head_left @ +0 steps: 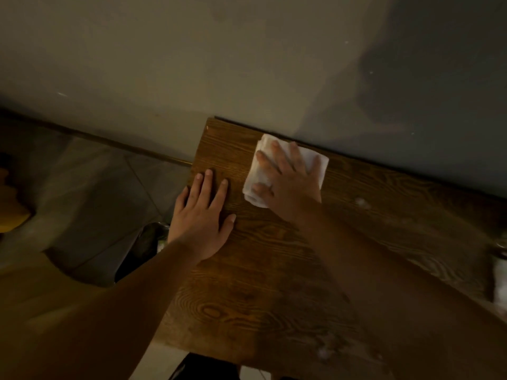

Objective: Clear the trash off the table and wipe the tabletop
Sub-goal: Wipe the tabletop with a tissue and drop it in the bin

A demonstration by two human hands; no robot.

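A folded white cloth (253, 185) lies on the dark wooden tabletop (269, 283) near its far left corner, close to the wall. My right hand (288, 182) presses flat on top of the cloth with the fingers spread. My left hand (201, 218) rests palm down on the bare wood at the table's left edge, beside the cloth and apart from it, holding nothing. Pale wet smears (362, 202) show on the wood to the right.
A grey wall (247, 64) runs right behind the table. A dark bin with a bag (145, 242) stands on the tiled floor left of the table. A blurred pale object (500, 275) sits at the table's right edge. Something yellow (11, 212) lies at far left.
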